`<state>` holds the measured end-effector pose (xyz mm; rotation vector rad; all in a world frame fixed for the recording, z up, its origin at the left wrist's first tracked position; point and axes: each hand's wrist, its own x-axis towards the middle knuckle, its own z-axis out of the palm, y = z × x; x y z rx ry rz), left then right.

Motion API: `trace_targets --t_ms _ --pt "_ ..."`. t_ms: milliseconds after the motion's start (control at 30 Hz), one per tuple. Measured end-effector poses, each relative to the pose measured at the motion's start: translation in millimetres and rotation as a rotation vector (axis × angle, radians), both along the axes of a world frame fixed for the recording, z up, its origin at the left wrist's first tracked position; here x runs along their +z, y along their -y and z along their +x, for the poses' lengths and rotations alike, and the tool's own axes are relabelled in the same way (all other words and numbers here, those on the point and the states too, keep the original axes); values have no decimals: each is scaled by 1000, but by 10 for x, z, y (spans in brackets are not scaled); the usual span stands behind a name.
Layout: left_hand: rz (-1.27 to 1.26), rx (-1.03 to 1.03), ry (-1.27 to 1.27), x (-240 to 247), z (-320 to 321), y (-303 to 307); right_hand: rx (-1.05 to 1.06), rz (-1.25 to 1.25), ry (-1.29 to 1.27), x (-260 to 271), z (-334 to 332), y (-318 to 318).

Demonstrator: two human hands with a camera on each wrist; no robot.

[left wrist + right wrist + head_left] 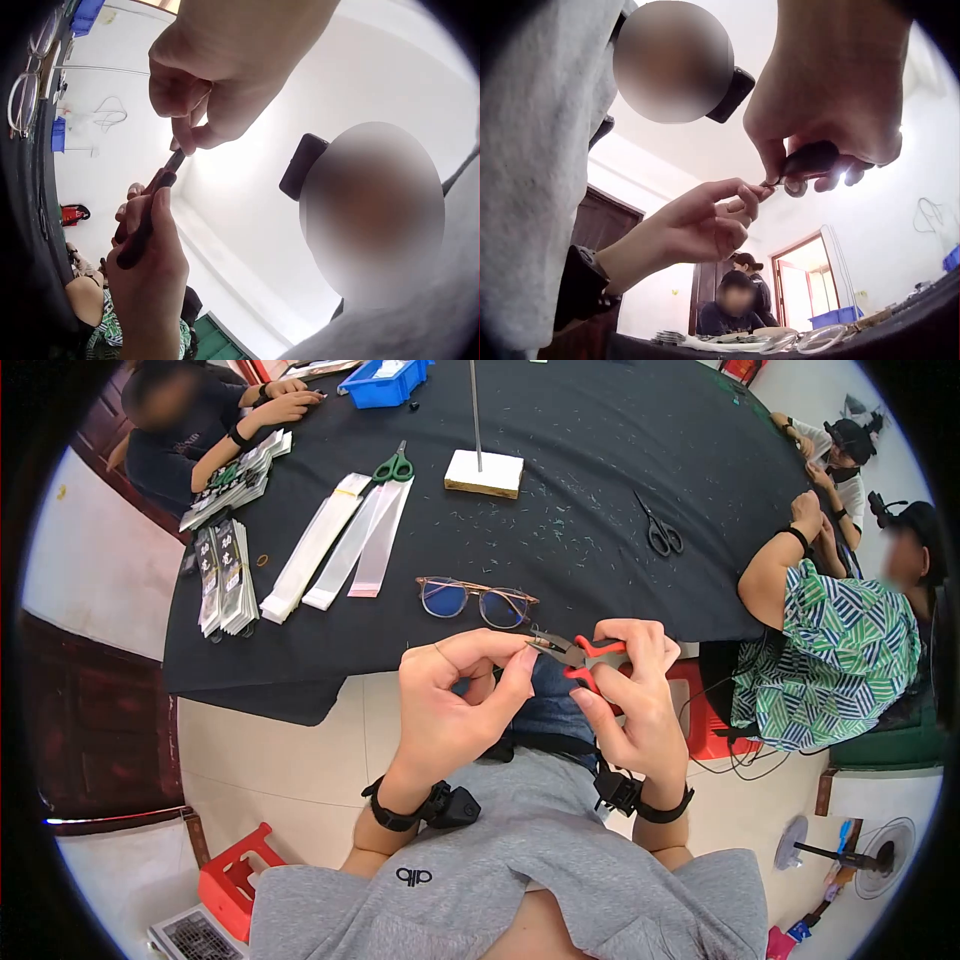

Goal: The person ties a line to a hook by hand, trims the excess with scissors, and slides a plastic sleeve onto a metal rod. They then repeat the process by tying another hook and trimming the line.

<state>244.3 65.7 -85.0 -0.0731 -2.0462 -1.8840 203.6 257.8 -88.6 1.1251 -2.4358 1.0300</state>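
My right hand [640, 695] grips a pair of pliers [603, 651] with red and black handles, its metal nose pointing left. Between thumb and forefinger my left hand [450, 695] pinches a small thin piece [540, 644] right at the nose of the pliers. Its kind I cannot tell. Both hands meet in front of the chest, by the table's near edge. In the left wrist view the pliers [142, 229] slant up to the left fingertips. Fingers cover much of the handles in the right wrist view. Eyeglasses [478, 600] lie just beyond the hands.
On the black-covered table [560, 420] stand a rod on a white base [484, 475] and a blue bin [385, 385]. Green-handled scissors [394, 466] lie on white strips [320, 550]; black scissors [660, 530] lie right. Printed packets [225, 575] are at left. Other people sit on both sides.
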Motion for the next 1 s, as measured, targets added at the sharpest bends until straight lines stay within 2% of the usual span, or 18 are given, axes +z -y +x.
trace_targets --t_ms 200,300,500,533,600,633,767,867,1000 --pt "-38 53 -92 -32 69 127 27 46 -16 32 48 121" --pt "-8 51 -51 -27 114 185 43 49 -18 46 51 181" --pt "178 65 -47 -119 59 208 47 36 18 -35 -23 331" --pt "219 85 24 -121 28 212 42 48 17 -30 -53 338" --pt "277 109 115 -170 -48 245 -46 -63 77 -6 -157 328" --pt "264 114 123 -193 -81 293 -122 -60 29 -20 -250 299" --pt "281 88 167 -247 -229 388 -434 177 -130 -229 -808 153" --pt "296 72 208 -279 -378 395 -496 238 -118 -565 -1227 0" --pt "313 61 235 -281 -580 397 -523 288 -91 -809 -1467 -76"
